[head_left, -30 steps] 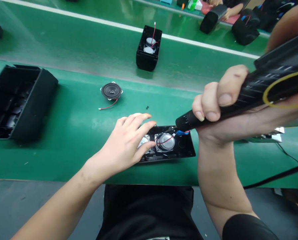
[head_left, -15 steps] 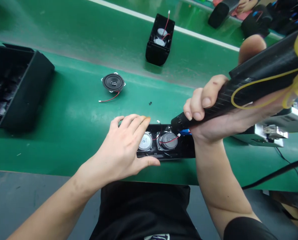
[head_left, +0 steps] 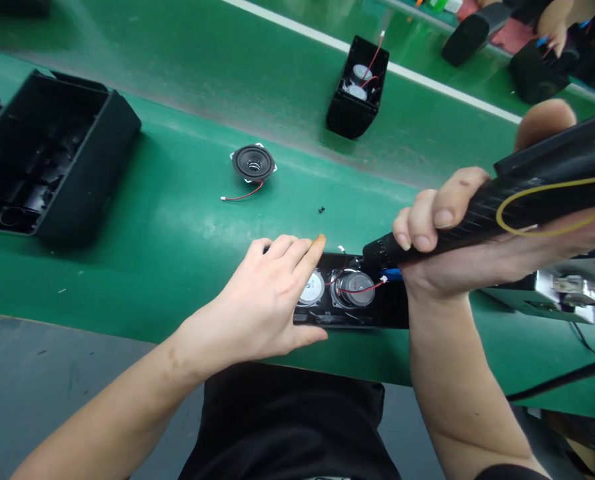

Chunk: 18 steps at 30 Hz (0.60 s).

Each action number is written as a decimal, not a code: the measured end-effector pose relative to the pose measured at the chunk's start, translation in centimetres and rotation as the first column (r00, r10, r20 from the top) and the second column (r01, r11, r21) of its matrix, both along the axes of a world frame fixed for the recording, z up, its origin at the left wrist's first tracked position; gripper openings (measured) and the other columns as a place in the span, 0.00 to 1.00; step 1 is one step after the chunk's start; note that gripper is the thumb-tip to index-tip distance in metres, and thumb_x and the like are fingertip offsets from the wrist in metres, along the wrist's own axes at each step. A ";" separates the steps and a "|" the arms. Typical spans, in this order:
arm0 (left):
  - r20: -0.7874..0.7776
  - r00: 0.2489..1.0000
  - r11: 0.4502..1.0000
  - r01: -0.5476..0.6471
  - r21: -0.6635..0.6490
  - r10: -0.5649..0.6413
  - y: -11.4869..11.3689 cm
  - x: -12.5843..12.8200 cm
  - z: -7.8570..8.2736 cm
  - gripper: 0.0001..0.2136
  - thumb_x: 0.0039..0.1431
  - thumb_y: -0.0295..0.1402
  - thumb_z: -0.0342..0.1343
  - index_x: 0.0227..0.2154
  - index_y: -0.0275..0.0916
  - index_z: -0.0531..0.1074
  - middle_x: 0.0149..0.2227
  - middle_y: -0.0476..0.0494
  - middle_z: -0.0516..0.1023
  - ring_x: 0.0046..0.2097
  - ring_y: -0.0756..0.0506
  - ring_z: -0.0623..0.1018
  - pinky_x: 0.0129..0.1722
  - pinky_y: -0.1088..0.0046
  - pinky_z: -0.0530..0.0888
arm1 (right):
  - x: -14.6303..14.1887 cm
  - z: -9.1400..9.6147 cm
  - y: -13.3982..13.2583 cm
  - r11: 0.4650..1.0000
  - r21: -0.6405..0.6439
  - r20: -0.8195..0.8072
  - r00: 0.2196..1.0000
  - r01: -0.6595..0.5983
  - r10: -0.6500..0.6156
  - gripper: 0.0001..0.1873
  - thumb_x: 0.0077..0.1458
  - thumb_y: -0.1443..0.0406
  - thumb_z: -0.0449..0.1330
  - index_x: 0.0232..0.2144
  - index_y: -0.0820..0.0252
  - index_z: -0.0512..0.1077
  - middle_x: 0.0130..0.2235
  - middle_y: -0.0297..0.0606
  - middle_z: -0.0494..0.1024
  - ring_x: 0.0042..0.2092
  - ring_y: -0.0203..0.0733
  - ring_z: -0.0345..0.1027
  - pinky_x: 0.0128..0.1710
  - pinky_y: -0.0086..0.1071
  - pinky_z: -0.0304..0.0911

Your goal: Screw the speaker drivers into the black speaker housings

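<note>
A black speaker housing (head_left: 377,313) lies open on the green belt in front of me, with two round silver-backed drivers (head_left: 354,290) and red wires inside. My left hand (head_left: 264,303) clasps the housing's left end, fingers over the far edge and thumb against the near side. My right hand (head_left: 452,240) is wrapped round a black electric screwdriver (head_left: 522,197) with a yellow band round its body. The screwdriver's tip points down into the housing beside the right driver.
A loose speaker driver (head_left: 253,163) with a red wire and a small black screw (head_left: 322,211) lie on the belt beyond. A large empty black housing (head_left: 52,167) sits left; another housing with drivers (head_left: 357,87) farther back. A metal fixture (head_left: 552,293) stands right. Another person's hand (head_left: 557,37) works top right.
The view has shifted, so everything sits further right and lower. My left hand's thumb has come to the housing's near side. The screwdriver stays at the housing's right part.
</note>
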<state>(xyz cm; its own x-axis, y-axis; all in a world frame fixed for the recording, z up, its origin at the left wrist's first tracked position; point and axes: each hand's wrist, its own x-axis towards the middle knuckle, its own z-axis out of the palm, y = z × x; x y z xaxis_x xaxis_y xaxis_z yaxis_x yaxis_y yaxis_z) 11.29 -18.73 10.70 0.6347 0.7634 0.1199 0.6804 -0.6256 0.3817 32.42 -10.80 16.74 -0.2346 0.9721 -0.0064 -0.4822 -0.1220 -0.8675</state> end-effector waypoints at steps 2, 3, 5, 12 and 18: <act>0.006 1.000 1.000 -0.003 0.002 0.003 0.0 0.1 0.0 0.55 0.58 0.58 0.68 0.75 0.26 0.49 0.69 0.24 0.68 0.65 0.27 0.68 0.58 0.48 0.66 | -0.1 -0.1 -0.3 1.000 0.014 0.003 1.000 0.012 -0.012 0.36 0.58 0.37 0.71 0.60 0.45 0.74 0.27 0.30 0.67 0.23 0.44 0.67 0.18 0.31 0.64; 0.009 1.000 1.000 -0.006 0.004 0.006 0.0 0.1 0.0 0.55 0.58 0.57 0.68 0.75 0.26 0.50 0.69 0.24 0.68 0.65 0.27 0.68 0.58 0.48 0.66 | -0.1 -0.2 -0.4 1.000 0.021 0.005 1.000 0.018 -0.018 0.36 0.58 0.37 0.71 0.60 0.45 0.74 0.27 0.30 0.67 0.23 0.44 0.67 0.18 0.31 0.65; 0.011 1.000 1.000 -0.010 0.010 0.010 -0.1 0.1 -0.1 0.54 0.59 0.57 0.67 0.75 0.26 0.50 0.69 0.24 0.68 0.65 0.27 0.68 0.59 0.49 0.65 | -0.1 -0.3 -0.6 0.999 0.034 0.011 0.999 0.032 -0.032 0.36 0.58 0.37 0.72 0.60 0.45 0.74 0.27 0.30 0.68 0.23 0.44 0.68 0.19 0.31 0.65; -0.030 1.000 1.000 -0.009 0.019 0.010 -0.1 0.0 0.1 0.54 0.60 0.59 0.65 0.74 0.23 0.50 0.70 0.26 0.67 0.65 0.29 0.68 0.58 0.50 0.66 | 0.9 -0.7 -1.3 0.975 0.187 0.061 0.989 0.122 -0.135 0.34 0.54 0.41 0.78 0.55 0.46 0.76 0.27 0.29 0.70 0.22 0.42 0.66 0.19 0.32 0.67; -0.045 0.999 1.000 -0.015 0.020 0.015 0.0 0.1 0.2 0.54 0.60 0.59 0.65 0.74 0.22 0.51 0.69 0.28 0.68 0.64 0.31 0.68 0.58 0.52 0.66 | 1.2 -2.7 -0.1 0.816 0.553 -0.014 0.982 0.166 -0.190 0.28 0.56 0.44 0.78 0.53 0.47 0.82 0.26 0.29 0.72 0.17 0.35 0.58 0.12 0.27 0.61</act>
